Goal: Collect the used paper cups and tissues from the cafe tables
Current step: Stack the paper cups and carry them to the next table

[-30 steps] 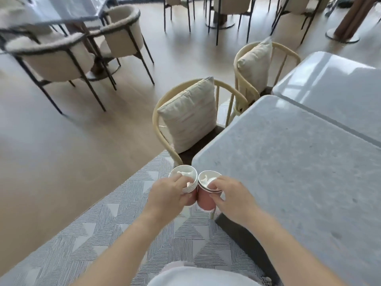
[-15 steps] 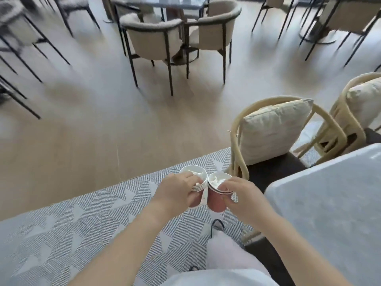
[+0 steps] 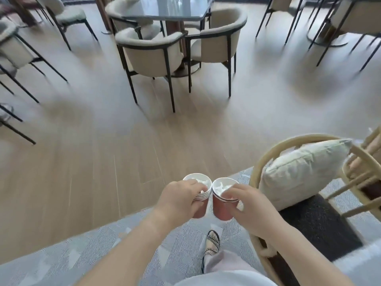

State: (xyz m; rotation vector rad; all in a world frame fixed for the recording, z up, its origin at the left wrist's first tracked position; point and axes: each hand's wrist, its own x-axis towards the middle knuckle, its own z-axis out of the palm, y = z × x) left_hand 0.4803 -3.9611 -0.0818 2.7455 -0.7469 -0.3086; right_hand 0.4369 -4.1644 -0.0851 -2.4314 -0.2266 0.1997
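Pale plank flooring (image 3: 103,141) fills most of the view, with a grey patterned rug (image 3: 107,250) under the person's feet and a dark glass-topped surface (image 3: 175,9) ringed by cream armchairs (image 3: 152,52) far ahead. At the right stands a cane chair (image 3: 266,162) with a pale cushion (image 3: 301,172).

Both hands are carrying. The left hand (image 3: 177,201) is closed around a nested stack of red paper cups (image 3: 201,193), several white rims showing one under another, fingers wrapped round its left side and thumb near the top. The right hand (image 3: 247,205) is closed around a second red cup stack (image 3: 223,201), fingertips pinching at its rim. The two stacks are held upright at waist height over the near edge of the rug, rims touching or just beside each other. Crumpled white tissue (image 3: 200,180) sits inside each top cup.

By my reading, the collecting at one surface is done and this is the carrying step, probably toward the next surface or a bin; no bin is in view. Merging the stacks would free a hand: that calls for lining one base over the other's mouth and pressing down on the tissue. Forearms reach forward and converge, wrists bent slightly inward. I cannot tell whether anything lies on the far surface.
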